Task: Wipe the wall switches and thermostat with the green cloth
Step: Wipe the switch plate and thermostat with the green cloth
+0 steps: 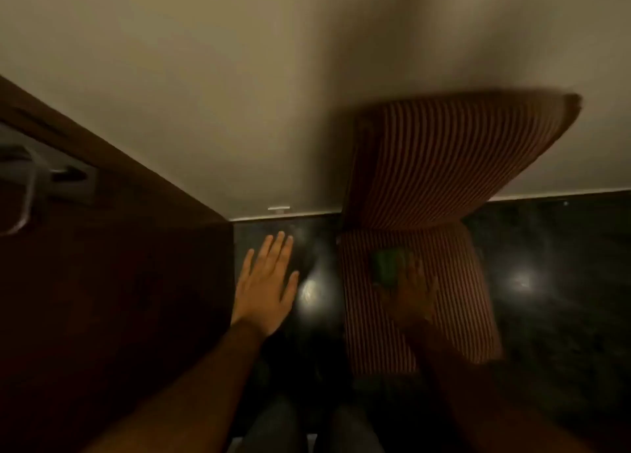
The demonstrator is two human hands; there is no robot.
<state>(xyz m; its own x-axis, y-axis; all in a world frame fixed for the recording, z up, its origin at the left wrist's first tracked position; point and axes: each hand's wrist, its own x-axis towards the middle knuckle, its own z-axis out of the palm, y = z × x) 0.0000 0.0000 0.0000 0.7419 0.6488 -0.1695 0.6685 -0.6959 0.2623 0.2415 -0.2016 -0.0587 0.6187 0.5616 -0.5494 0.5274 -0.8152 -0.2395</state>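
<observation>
Two bare hands in view, both reaching forward and down over a dark glossy floor point(553, 316). Left hand point(268, 282) spread flat, fingers straight and slightly fanned, holding nothing, just beside the edge of a dark brown wooden door point(112, 282) filling the left side. Right hand point(411, 292) smeared by motion blur, fingers seemingly spread, with one green cloth point(386, 266) at its fingertips; grip on the cloth not clear enough to call. Behind that hand, one red-and-white striped panel point(440, 165), perhaps a ribbed wall fixture, jutting from the cream wall point(205, 77), with what looks like its reflection in the polished floor below. One metal lever door handle point(24, 179) on a plate at the far left, cut off by the frame edge. One small pale fitting point(279, 209) at the foot of the wall just above the skirting line, too small to identify. Two bright glare spots on the floor, one beside the left hand, one well to the right. Two dark trouser legs point(273, 428) at the bottom edge, cropped. No readable writing, brand or label anywhere. No switch or thermostat distinguishable in this dim, blurred view; right forearm largely lost in shadow and blur.
</observation>
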